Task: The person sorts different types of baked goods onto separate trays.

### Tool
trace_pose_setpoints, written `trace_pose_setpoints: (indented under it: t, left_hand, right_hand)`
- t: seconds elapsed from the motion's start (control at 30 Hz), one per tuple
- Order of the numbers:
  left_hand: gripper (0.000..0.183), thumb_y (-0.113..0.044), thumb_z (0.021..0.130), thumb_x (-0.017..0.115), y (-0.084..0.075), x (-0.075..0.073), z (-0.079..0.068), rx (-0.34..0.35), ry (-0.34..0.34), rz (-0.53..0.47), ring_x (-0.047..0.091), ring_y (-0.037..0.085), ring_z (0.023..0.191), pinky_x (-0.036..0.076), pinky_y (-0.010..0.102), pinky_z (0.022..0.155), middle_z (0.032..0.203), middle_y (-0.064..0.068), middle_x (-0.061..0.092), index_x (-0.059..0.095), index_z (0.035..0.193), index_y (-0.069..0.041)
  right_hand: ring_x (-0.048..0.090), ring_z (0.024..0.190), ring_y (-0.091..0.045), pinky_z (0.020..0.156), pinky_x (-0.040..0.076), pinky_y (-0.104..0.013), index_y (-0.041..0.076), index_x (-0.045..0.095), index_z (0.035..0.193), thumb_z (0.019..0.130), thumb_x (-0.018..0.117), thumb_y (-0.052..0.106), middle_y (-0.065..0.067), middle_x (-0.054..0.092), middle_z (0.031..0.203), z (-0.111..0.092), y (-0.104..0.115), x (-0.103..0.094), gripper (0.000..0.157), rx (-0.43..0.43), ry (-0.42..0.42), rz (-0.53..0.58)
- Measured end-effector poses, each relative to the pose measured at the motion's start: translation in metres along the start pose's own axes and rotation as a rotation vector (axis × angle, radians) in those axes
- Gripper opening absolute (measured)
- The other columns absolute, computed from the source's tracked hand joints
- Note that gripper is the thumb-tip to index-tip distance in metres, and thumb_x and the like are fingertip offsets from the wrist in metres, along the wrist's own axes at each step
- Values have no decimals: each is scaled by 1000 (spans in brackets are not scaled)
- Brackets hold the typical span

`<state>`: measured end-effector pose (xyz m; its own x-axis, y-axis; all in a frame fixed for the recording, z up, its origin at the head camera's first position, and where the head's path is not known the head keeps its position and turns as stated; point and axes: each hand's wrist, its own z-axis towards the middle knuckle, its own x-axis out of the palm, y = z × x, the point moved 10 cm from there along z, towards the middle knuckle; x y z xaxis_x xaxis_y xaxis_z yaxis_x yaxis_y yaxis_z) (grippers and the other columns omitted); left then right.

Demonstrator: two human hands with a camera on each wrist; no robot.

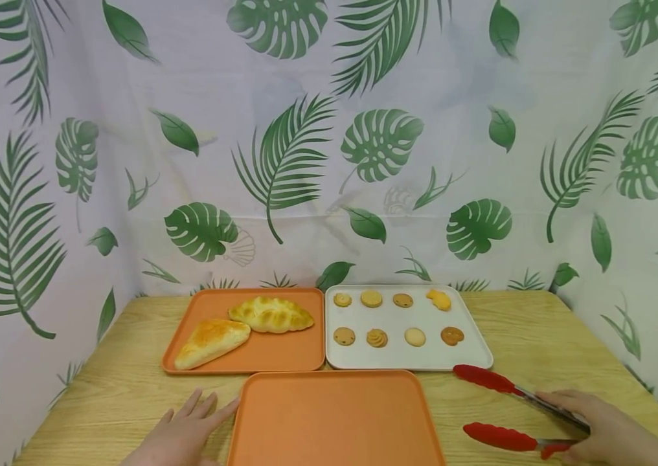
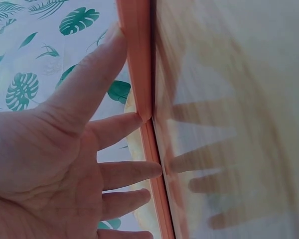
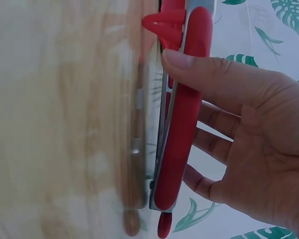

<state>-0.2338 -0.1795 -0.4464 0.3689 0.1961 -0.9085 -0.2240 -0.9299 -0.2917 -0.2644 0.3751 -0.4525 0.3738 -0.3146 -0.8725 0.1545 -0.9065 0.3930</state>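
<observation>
My left hand (image 1: 177,433) rests at the left of the front orange tray (image 1: 337,414), fingers spread and straight. In the left wrist view its thumb touches that tray's rim (image 2: 136,55). My right hand (image 1: 603,427) grips a pair of tongs (image 1: 556,409) with red tips, low over the table at the right. The tongs stand spread, with nothing between their tips. The right wrist view shows the thumb and fingers of my right hand (image 3: 259,129) around the tongs' red handle (image 3: 182,124).
An orange tray (image 1: 288,359) at the back left bears a triangular pastry (image 1: 212,343) and a braided bread (image 1: 271,315). Beside it, a white tray (image 1: 410,359) carries several cookies in two rows. Leaf-print cloth (image 1: 306,259) hangs behind the wooden table (image 1: 515,330).
</observation>
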Motion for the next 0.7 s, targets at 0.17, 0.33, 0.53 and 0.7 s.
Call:
trace_pose_setpoints:
  t: [0.17, 0.33, 0.53, 0.7]
  left_hand:
    - [92, -65, 59, 61, 2, 0, -1, -12, 12, 16, 22, 43, 133, 23, 72, 90, 142, 17, 35, 32, 139, -31]
    - [89, -65, 61, 60, -1, -3, -1, 3, 26, 26, 23, 43, 132, 23, 71, 91, 142, 16, 35, 34, 138, -29]
    - [87, -61, 64, 63, -17, -23, 0, 58, -32, 19, 26, 44, 131, 23, 71, 91, 140, 16, 37, 35, 138, -25]
    - [83, -61, 66, 61, -31, -46, 6, 75, -82, 11, 26, 44, 131, 22, 70, 93, 141, 16, 37, 35, 138, -28]
  right_hand:
    - [46, 111, -34, 76, 47, -35, 6, 41, 134, 61, 76, 45, -22, 44, 131, 0, -2, 4, 90, -7, 26, 58]
    - [41, 113, -43, 79, 45, -50, 5, 39, 134, 59, 77, 42, -25, 41, 131, -1, -4, 4, 92, 41, 33, 120]
    - [40, 111, -44, 76, 44, -52, 6, 35, 137, 66, 73, 42, -30, 35, 134, -6, -5, 0, 89, 87, 58, 127]
    - [48, 108, -33, 73, 47, -44, 4, 41, 133, 77, 65, 40, -26, 45, 128, -9, 18, -20, 70, -84, -89, -34]
